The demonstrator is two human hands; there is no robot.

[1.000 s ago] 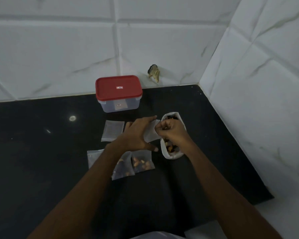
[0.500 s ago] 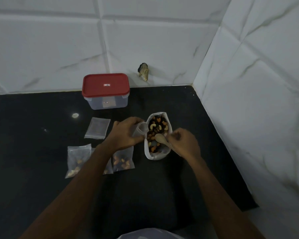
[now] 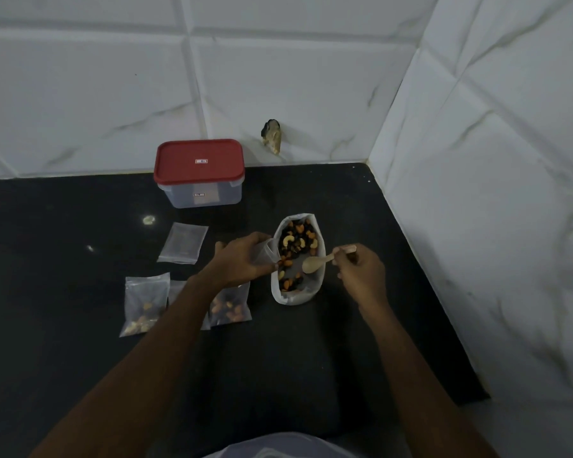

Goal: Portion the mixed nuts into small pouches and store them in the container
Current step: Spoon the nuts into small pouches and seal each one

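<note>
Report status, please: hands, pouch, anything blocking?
Left hand holds clear pouch at white bag rim. Right hand grips wooden spoon over mixed nuts. Container lidded. Nothing blocking.

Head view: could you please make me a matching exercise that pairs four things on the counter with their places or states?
Things:
1. container
2. wooden spoon
3. pouch nearest the container
4. leftmost pouch

States:
A. held by the right hand over the nut bag
B. lying flat, apparently empty
C. shut under a red lid
D. lying with nuts inside

Pairs: 1-C, 2-A, 3-B, 4-D.
</note>
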